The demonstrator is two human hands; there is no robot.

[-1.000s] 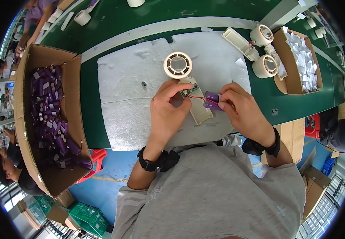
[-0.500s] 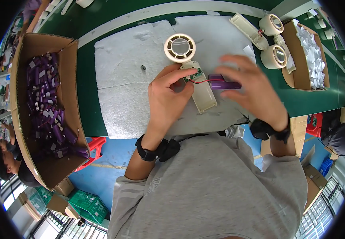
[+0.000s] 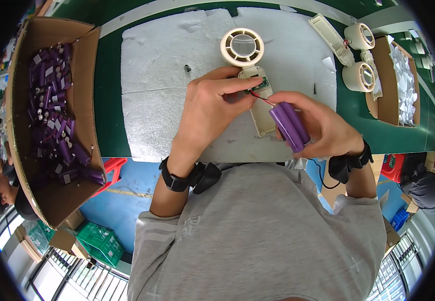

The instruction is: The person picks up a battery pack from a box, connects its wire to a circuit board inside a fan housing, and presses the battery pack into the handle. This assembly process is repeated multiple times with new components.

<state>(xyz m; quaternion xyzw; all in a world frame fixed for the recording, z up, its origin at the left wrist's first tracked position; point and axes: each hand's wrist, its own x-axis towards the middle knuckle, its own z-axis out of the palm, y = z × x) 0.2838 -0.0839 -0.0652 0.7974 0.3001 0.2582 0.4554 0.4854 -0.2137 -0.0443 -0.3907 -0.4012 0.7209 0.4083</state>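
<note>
A cream handheld fan [image 3: 242,47] lies on the white foam sheet, its round head at the far end and its open handle shell [image 3: 263,120] pointing toward me. My left hand [image 3: 210,108] pinches at the green circuit board [image 3: 263,84] in the upper handle, index finger on the board and thumb by the wires. My right hand [image 3: 328,123] is closed round a purple battery pack [image 3: 290,128] of two cells side by side, held tilted over the right side of the handle. Thin red and black wires [image 3: 261,98] run from the pack to the board.
A cardboard box [image 3: 84,100] of purple battery packs stands at left. At far right are more cream fan parts [image 3: 359,76] and a carton [image 3: 385,103] of white paper pieces. A small dark bit [image 3: 187,68] lies on the foam sheet [image 3: 152,115]. Other people sit beyond the left box.
My right hand, open and blurred over the battery pack before, has closed round it. The pack is turned and shows both cells. My left hand stays at the board. The view has shifted slightly.
</note>
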